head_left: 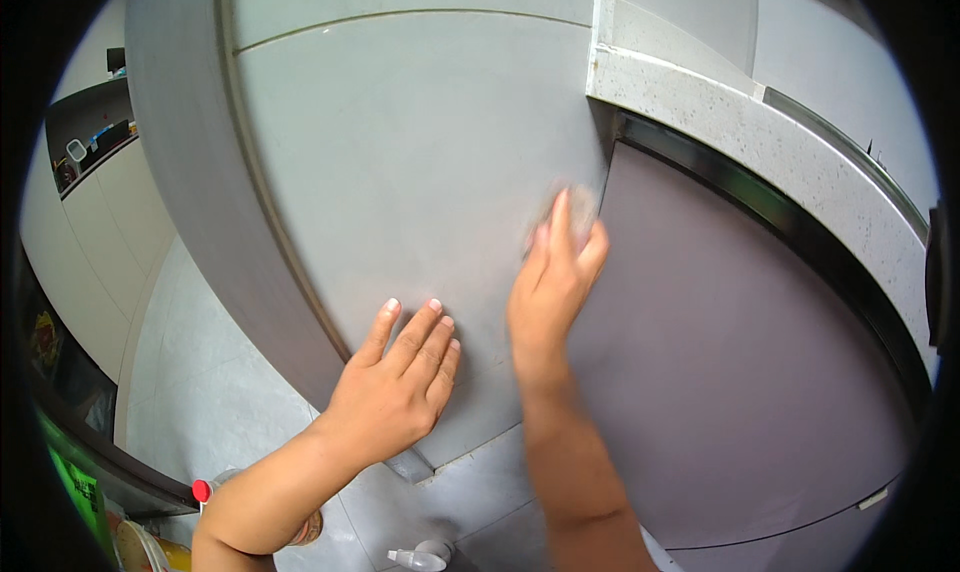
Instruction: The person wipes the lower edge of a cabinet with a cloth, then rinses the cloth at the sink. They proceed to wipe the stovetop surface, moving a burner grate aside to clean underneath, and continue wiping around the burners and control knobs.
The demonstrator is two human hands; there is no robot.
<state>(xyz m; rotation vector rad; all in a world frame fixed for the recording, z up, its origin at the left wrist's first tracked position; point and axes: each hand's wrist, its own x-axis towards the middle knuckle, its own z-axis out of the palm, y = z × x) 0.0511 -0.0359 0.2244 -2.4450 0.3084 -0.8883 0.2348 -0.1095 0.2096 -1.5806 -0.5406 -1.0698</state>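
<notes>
My right hand [556, 277] presses a blurred greyish-brown pad, perhaps a sponge or cloth [583, 208], against the pale grey tiled wall [420, 152]. The pad sits close to the wall's right side, beside the mauve cabinet panel [740, 352]. Its exact kind is smeared by motion. Lower and to the left, my left hand [400, 377] lies against the same wall with its fingers stretched out and nothing in them. A grey door frame [190, 152] runs along the wall's left side.
A speckled white countertop [730, 102] juts out at upper right above a dark recessed strip [760, 202]. On the floor stand a white spray bottle [425, 555] and a red-capped bottle [203, 490] beside my left forearm. White cabinets with a shelf niche [90, 122] are at far left.
</notes>
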